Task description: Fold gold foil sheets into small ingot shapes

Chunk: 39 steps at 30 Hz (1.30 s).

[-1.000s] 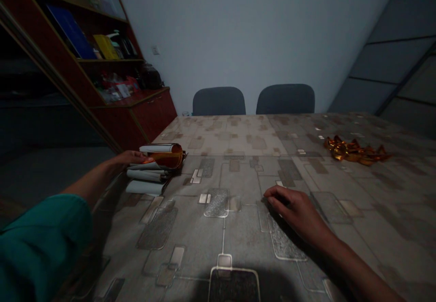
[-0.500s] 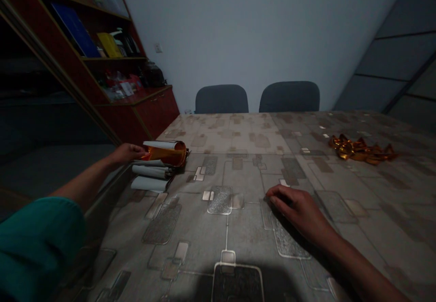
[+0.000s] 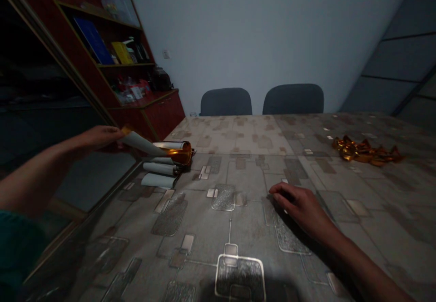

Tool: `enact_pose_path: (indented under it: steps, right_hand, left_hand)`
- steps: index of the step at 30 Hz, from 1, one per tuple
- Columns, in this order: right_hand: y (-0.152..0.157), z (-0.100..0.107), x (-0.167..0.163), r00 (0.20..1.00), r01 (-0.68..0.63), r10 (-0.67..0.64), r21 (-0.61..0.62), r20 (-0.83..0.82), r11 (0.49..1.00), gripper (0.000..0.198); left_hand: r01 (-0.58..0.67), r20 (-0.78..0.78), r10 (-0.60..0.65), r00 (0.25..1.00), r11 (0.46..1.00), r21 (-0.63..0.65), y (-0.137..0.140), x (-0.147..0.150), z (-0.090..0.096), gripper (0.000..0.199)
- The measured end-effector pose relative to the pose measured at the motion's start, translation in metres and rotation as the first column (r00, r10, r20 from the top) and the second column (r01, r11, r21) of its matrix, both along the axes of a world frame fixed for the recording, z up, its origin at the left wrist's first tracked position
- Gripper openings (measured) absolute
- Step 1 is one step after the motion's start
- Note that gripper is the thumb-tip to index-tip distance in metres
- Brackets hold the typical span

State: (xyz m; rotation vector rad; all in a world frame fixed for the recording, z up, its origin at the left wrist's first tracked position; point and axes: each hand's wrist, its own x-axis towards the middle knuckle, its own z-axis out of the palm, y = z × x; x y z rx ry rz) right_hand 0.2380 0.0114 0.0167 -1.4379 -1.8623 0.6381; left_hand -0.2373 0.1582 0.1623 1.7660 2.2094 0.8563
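Note:
At the table's left edge my left hand (image 3: 105, 136) pinches the end of a sheet of gold foil paper (image 3: 143, 143), pale on its other side. The sheet is raised and stretches from my fingers back to a stack of folded foil paper (image 3: 160, 169), whose pale sides and curled gold end (image 3: 185, 153) show. My right hand (image 3: 299, 202) rests on the patterned tablecloth right of the middle, fingers curled with thumb near the forefinger; whether anything is between them cannot be made out. Several folded gold foil pieces (image 3: 366, 151) lie bunched together at the far right.
Two grey chairs (image 3: 226, 101) stand behind the table's far edge (image 3: 238, 120). A red shelf cabinet (image 3: 163, 116) with folders, bags and bottles stands at the back left. A pale wall (image 3: 238, 29) closes off the back.
My left hand has moved left and up, drawing a sheet away from the stack. My right hand has stayed at the same place on the table. The view has shifted slightly.

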Motion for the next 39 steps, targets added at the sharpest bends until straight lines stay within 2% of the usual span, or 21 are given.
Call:
enact_pose_path:
  steps: [3, 6, 8, 11, 13, 15, 17, 19, 20, 21, 24, 26, 27, 30, 32, 36, 39]
  right_hand:
    - [0.000, 0.000, -0.001, 1.000, 0.025, -0.025, 0.011, -0.015, 1.000, 0.020]
    - [-0.001, 0.003, -0.007, 0.997, 0.053, -0.049, 0.065, -0.065, 0.996, 0.026]
    - [-0.004, 0.006, -0.013, 0.994, 0.063, -0.049, 0.154, -0.096, 0.986, 0.034]
    - [-0.009, 0.006, -0.021, 0.996, 0.065, -0.041, 0.346, -0.076, 0.936, 0.051]
    - [-0.012, 0.004, -0.024, 0.998, 0.062, -0.062, 0.468, -0.015, 0.882, 0.064]
    - [-0.013, 0.002, -0.023, 0.993, 0.070, -0.111, 0.537, 0.043, 0.841, 0.073]
    - [-0.012, 0.001, -0.020, 0.984, 0.087, -0.159, 0.572, 0.077, 0.816, 0.074]
    - [-0.011, 0.003, -0.015, 0.981, 0.072, -0.169, 0.619, 0.100, 0.782, 0.066]
    - [-0.011, 0.005, -0.012, 0.982, 0.041, -0.150, 0.644, 0.116, 0.764, 0.060]
    - [-0.011, 0.008, -0.008, 0.983, -0.004, -0.118, 0.665, 0.138, 0.746, 0.053]
    - [-0.015, 0.013, 0.005, 0.960, -0.221, 0.043, 0.652, 0.277, 0.725, 0.031]
    - [-0.020, 0.011, 0.013, 0.900, -0.390, 0.159, 0.587, 0.406, 0.709, 0.024]
    - [-0.024, 0.009, 0.016, 0.869, -0.454, 0.202, 0.563, 0.452, 0.691, 0.024]
    - [-0.036, -0.002, 0.021, 0.796, -0.553, 0.259, 0.482, 0.548, 0.680, 0.024]
    - [-0.043, -0.009, 0.021, 0.745, -0.598, 0.310, 0.387, 0.590, 0.702, 0.022]
    - [-0.050, -0.011, 0.018, 0.690, -0.614, 0.400, 0.196, 0.603, 0.765, 0.029]
    - [-0.049, -0.008, 0.019, 0.695, -0.608, 0.457, 0.114, 0.556, 0.786, 0.033]
  left_hand:
    - [0.007, -0.046, -0.003, 0.999, 0.996, 0.083, -0.013, 0.010, 0.017, 0.039]
    - [0.056, -0.107, -0.030, 0.994, 0.968, 0.246, -0.038, 0.051, 0.015, 0.042]
    - [0.261, -0.065, -0.254, 0.965, 0.902, 0.343, -0.060, 0.094, -0.002, 0.032]
    - [0.510, 0.144, -0.571, 0.808, 0.801, 0.315, -0.093, 0.163, -0.041, 0.016]
    - [0.625, 0.168, -0.690, 0.704, 0.715, 0.313, -0.111, 0.200, -0.066, 0.005]
    - [0.697, 0.196, -0.780, 0.594, 0.621, 0.359, -0.123, 0.227, -0.084, 0.003]
    - [0.729, 0.264, -0.816, 0.514, 0.578, 0.366, -0.128, 0.242, -0.096, 0.006]
    - [0.723, 0.277, -0.828, 0.488, 0.561, 0.403, -0.125, 0.248, -0.104, 0.008]
    - [0.725, 0.248, -0.849, 0.466, 0.527, 0.443, -0.123, 0.249, -0.108, 0.009]
    - [0.746, 0.186, -0.880, 0.437, 0.470, 0.472, -0.119, 0.248, -0.113, 0.013]
    - [0.824, -0.034, -0.948, 0.316, 0.257, 0.505, -0.110, 0.240, -0.128, 0.018]
    - [0.900, -0.136, -0.967, 0.216, 0.143, 0.412, -0.111, 0.232, -0.140, 0.017]
    - [0.925, -0.172, -0.967, 0.188, 0.115, 0.362, -0.113, 0.228, -0.145, 0.019]
    - [0.989, -0.215, -0.972, 0.091, 0.063, 0.134, -0.126, 0.219, -0.154, 0.033]
    - [0.997, -0.281, -0.957, 0.071, 0.069, 0.016, -0.137, 0.216, -0.157, 0.036]
    - [0.984, -0.374, -0.913, 0.164, 0.177, 0.001, -0.150, 0.215, -0.162, 0.037]
    - [0.972, -0.383, -0.894, 0.233, 0.212, 0.095, -0.151, 0.215, -0.173, 0.027]
